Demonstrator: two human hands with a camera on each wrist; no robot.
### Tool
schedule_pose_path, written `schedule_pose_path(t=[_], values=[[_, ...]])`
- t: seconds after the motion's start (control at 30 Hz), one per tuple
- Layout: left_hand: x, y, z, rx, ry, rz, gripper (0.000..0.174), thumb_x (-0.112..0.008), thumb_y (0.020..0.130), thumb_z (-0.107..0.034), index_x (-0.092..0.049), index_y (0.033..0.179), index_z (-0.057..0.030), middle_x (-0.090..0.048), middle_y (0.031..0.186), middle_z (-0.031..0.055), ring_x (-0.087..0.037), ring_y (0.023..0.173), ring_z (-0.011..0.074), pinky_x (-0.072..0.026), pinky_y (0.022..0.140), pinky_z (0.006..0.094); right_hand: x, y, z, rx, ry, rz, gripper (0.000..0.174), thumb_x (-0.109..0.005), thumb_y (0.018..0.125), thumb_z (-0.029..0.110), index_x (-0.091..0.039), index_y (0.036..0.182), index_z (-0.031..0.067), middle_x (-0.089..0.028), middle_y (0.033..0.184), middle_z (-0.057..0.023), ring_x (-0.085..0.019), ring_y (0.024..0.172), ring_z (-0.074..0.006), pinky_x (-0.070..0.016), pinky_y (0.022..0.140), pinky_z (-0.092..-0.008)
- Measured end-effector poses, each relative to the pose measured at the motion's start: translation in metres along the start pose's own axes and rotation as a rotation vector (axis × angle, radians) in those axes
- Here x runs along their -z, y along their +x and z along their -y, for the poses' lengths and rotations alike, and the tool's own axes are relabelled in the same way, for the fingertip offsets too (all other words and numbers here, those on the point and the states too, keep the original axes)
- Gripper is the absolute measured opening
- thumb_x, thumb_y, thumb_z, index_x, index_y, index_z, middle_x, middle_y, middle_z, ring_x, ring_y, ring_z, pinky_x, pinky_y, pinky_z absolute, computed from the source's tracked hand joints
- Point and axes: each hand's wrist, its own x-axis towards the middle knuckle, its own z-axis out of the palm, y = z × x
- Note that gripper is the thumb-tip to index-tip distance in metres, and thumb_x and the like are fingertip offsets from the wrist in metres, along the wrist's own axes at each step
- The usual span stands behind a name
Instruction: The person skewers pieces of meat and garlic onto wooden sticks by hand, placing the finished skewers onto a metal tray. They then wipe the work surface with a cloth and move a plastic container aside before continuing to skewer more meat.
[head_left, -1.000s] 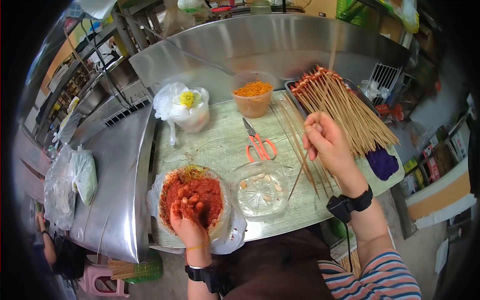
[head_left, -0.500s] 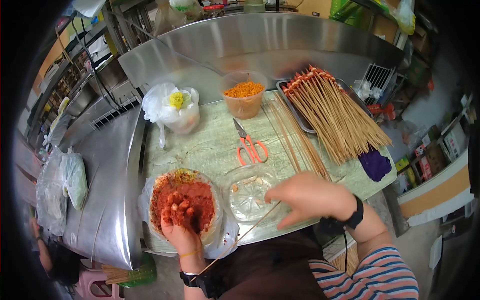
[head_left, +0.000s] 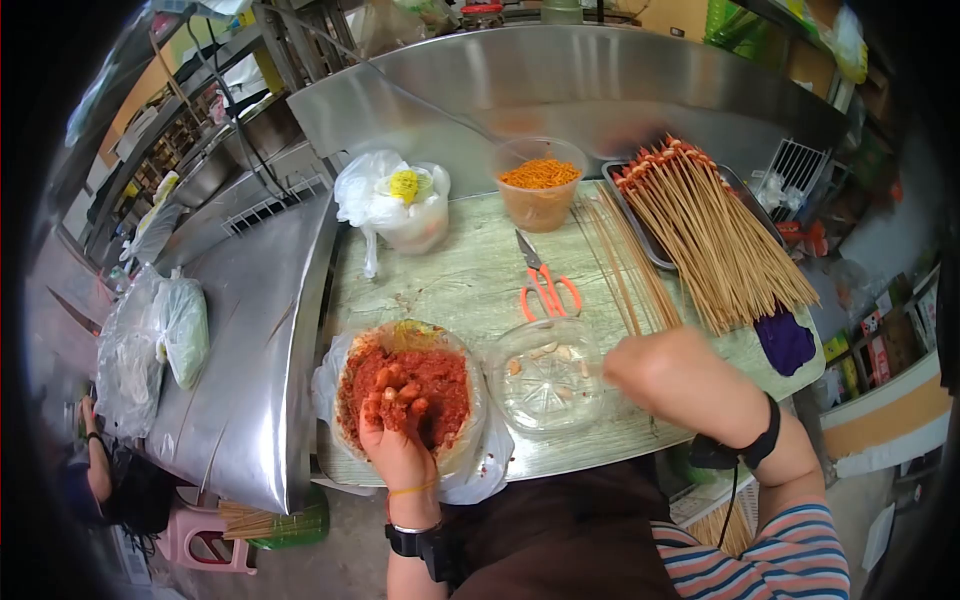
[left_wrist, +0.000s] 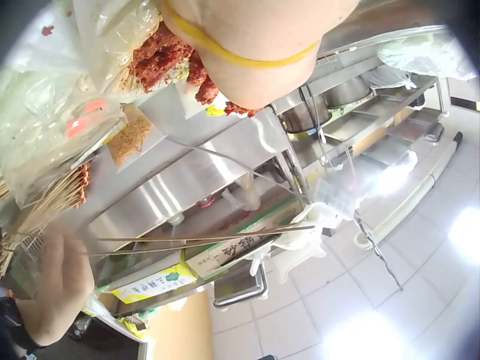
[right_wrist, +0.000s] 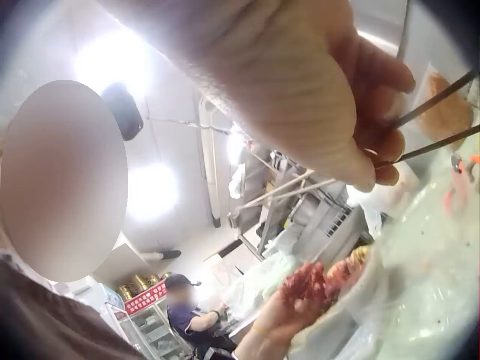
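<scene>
Moved: the right hand has been brought down from up by the skewer pile to the near edge of the desk, just right of the clear bowl.
Right hand: its fingers are curled and two thin sticks are pinched at the fingertips, as shown in the right wrist view. In the head view the sticks are hidden by the hand.
Left hand: the left hand has been kept in the meat, with its fingers curled round a red lump.
Meat: it is held in a bag-lined bowl at the desk's near left, touching the clear bowl.
Unmoved: the scissors and the loose sticks beside them are left as they were.
Meaning: sticks and meat have been brought close but remain apart. Nothing is seen threaded yet, so the skewering is judged to be only starting.
</scene>
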Motion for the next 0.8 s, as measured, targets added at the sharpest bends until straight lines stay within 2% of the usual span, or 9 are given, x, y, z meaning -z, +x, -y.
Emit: schedule_pose_path(t=[0.07,0.17,0.23,0.27,0.3,0.37,0.4,0.7,0.8], values=[[0.0,0.001,-0.001,-0.004,-0.029,-0.003,0.027,-0.056,0.093,-0.006,-0.057,0.12,-0.0029,-0.064,0.111,0.0065,-0.063,0.093,0.0166,-0.0534,0.074,0.0285,0.023,-0.003,-0.002,-0.181,-0.109,-0.153,0.009,-0.063,0.08,0.012,-0.057,0.08,0.0051,-0.058,0.069,-0.0088,-0.061,0.061,-0.0253,-0.0484,0.053,-0.0337],[0.001,0.003,-0.008,-0.005,-0.095,-0.012,0.028,-0.055,0.094,-0.007,-0.055,0.121,-0.0013,-0.062,0.116,0.0093,-0.063,0.093,0.017,-0.0539,0.076,0.0287,0.048,-0.009,-0.003,-0.249,-0.083,-0.431,0.008,-0.059,0.087,0.01,-0.059,0.087,0.002,-0.06,0.07,-0.0083,-0.061,0.06,-0.0202,-0.0478,0.054,-0.03],[0.002,0.007,-0.021,0.033,-0.11,-0.02,0.03,-0.056,0.094,-0.007,-0.054,0.122,0.0007,-0.061,0.119,0.0123,-0.063,0.094,0.0176,-0.0539,0.078,0.0281,0.057,-0.016,0.008,-0.491,0.527,-0.718,0.012,-0.053,0.095,0.01,-0.06,0.092,-0.0006,-0.061,0.08,-0.0052,-0.06,0.065,-0.0135,-0.049,0.055,-0.0266],[0.011,0.011,-0.026,-0.017,-0.085,0.023,0.032,-0.048,0.098,-0.014,-0.051,0.125,0.0027,-0.06,0.122,0.0158,-0.062,0.104,0.0203,-0.0531,0.084,0.0293,0.052,-0.017,0.009,-0.405,0.638,-0.791,0.016,-0.049,0.097,0.011,-0.059,0.095,-0.0021,-0.058,0.082,-0.0038,-0.057,0.069,-0.0087,-0.0494,0.06,-0.0219],[0.014,0.014,-0.035,-0.019,-0.082,0.017,0.032,-0.048,0.098,-0.014,-0.051,0.125,0.0027,-0.06,0.122,0.0158,-0.062,0.104,0.0203,-0.0531,0.084,0.0293,0.044,-0.016,0.012,-0.402,0.645,-0.787,0.016,-0.049,0.097,0.011,-0.059,0.095,-0.0021,-0.058,0.082,-0.0038,-0.057,0.069,-0.0087,-0.0494,0.06,-0.0219],[0.016,0.018,-0.058,-0.033,-0.004,0.005,0.033,-0.05,0.097,-0.013,-0.051,0.126,0.0028,-0.059,0.122,0.0165,-0.062,0.105,0.021,-0.053,0.085,0.0288,0.023,-0.011,0.018,-0.402,1.137,-0.777,0.016,-0.051,0.096,0.01,-0.059,0.094,-0.0031,-0.059,0.084,-0.0067,-0.058,0.07,-0.011,-0.0514,0.064,-0.0234],[0.024,0.02,-0.062,-0.08,0.113,0.052,0.034,-0.053,0.096,-0.01,-0.05,0.127,0.0036,-0.06,0.12,0.0166,-0.062,0.105,0.0209,-0.0529,0.086,0.0284,0.012,-0.008,0.022,-0.431,1.192,-0.719,0.016,-0.05,0.096,0.009,-0.059,0.094,-0.0038,-0.06,0.086,-0.0082,-0.06,0.072,-0.0128,-0.0528,0.066,-0.0253],[0.06,0.029,-0.066,-0.128,0.728,0.092,0.023,-0.066,0.085,-0.002,-0.064,0.107,0.0057,-0.068,0.101,0.0074,-0.062,0.091,0.0123,-0.0496,0.081,0.0254,-0.051,-0.013,0.028,-0.44,1.083,-0.179,0.014,-0.054,0.093,0.009,-0.06,0.089,-0.0031,-0.064,0.077,-0.0076,-0.064,0.07,-0.0128,-0.0517,0.064,-0.025],[0.058,0.027,-0.067,-0.243,0.992,0.133,0.019,-0.067,0.076,0.004,-0.068,0.095,0.0012,-0.065,0.086,0.0076,-0.061,0.081,0.0148,-0.0489,0.075,0.0261,-0.053,-0.022,0.025,-0.492,1.221,-0.152,0.018,-0.051,0.095,0.011,-0.06,0.089,-0.0034,-0.064,0.076,-0.008,-0.064,0.069,-0.0127,-0.0512,0.062,-0.0245]])
